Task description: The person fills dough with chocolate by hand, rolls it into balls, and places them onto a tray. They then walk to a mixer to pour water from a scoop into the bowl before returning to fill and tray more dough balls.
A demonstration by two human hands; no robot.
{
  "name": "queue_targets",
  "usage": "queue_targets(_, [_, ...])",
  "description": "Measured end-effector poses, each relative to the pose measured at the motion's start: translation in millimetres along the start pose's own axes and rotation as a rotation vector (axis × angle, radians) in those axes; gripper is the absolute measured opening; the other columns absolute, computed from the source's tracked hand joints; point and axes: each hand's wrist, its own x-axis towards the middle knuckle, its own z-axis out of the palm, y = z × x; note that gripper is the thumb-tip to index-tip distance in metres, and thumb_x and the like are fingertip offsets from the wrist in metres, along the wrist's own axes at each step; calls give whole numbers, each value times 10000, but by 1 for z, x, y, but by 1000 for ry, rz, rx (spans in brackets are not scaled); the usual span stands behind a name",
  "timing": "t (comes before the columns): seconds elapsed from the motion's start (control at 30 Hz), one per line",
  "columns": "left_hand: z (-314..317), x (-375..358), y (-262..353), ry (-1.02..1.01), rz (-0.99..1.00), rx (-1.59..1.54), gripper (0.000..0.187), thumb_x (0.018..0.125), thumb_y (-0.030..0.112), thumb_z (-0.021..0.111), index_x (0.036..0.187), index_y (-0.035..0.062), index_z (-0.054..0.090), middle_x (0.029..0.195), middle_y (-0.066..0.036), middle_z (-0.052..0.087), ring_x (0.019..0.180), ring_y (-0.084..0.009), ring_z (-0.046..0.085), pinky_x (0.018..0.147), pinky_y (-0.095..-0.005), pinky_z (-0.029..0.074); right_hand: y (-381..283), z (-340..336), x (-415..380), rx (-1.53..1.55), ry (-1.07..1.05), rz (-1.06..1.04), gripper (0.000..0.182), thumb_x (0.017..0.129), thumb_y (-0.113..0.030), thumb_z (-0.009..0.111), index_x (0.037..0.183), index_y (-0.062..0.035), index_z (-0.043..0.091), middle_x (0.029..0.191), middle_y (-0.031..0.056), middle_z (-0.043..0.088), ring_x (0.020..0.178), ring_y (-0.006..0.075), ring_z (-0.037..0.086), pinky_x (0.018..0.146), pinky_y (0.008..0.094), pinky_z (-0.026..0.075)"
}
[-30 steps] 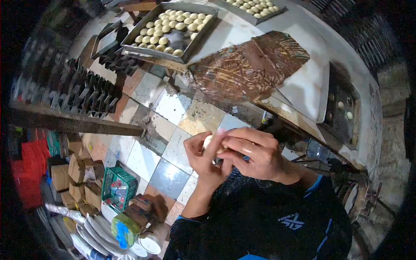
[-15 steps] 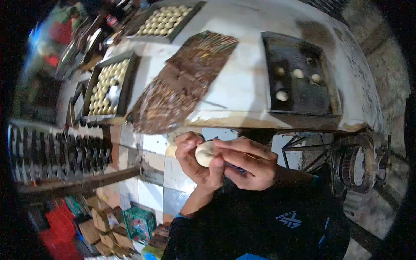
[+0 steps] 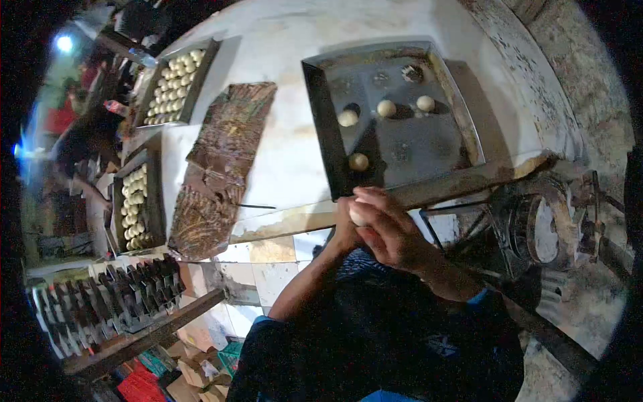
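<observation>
A pale, round dough ball [image 3: 358, 213] is cupped between my two hands at the table's front edge, mostly covered by fingers. My left hand [image 3: 345, 226] wraps it from the left and below. From the right, my right hand [image 3: 390, 231] closes over it, fingers bent across the top. Just beyond my hands lies a dark metal tray [image 3: 418, 151] on the table. Several dough balls sit spaced apart in it, the nearest dough ball [image 3: 358, 161] close to its front left corner.
Left of the tray, a brown wrinkled slab [image 3: 224, 144] lies on the white table [image 3: 288, 134], a thin dark stick [image 3: 258, 206] beside it. Two trays filled with dough balls, a far tray [image 3: 209, 70] and a near tray [image 3: 156, 201], stand further left. A round metal frame [image 3: 539, 228] is at right.
My view has turned right, so the table's things appear further left. My hands, still around the dough ball, are now nearer the dark tray, and the right hand covers more of the ball.
</observation>
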Motion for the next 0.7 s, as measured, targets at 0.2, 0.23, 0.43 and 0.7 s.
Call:
queue_targets(0.2, [49,-10,8,-366,463,1186,327,839,85,611,1137,-11,515,927,-98,641,780,-170,618,669,-304,502,75,-2,-22,213,-100,340,223,936,-170,496,1057,10,548,1066,203,575,1013,363,576,902,396,447])
queue_targets(0.23, [53,-18,14,-337,341,1119,371,838,73,626,1183,2,509,914,-95,647,781,-159,618,674,-298,496,86,-7,-16,266,-85,433,288,966,-245,450,1056,11,546,1046,203,577,992,371,586,890,392,450])
queue_targets(0.43, [0,-69,58,-68,311,904,382,816,-14,671,1167,16,523,835,4,542,763,-98,501,695,-226,411,201,2,-1,-342,-310,408,513,962,-365,443,1280,37,449,1309,253,458,1239,390,427,1027,436,355])
queue_targets(0.7, [-109,-241,63,506,660,922,246,826,14,664,1040,44,547,625,76,286,559,-33,262,505,-209,220,168,6,23,-643,-506,346,619,935,-412,491,1418,-67,317,1487,230,199,1380,376,199,1119,443,206])
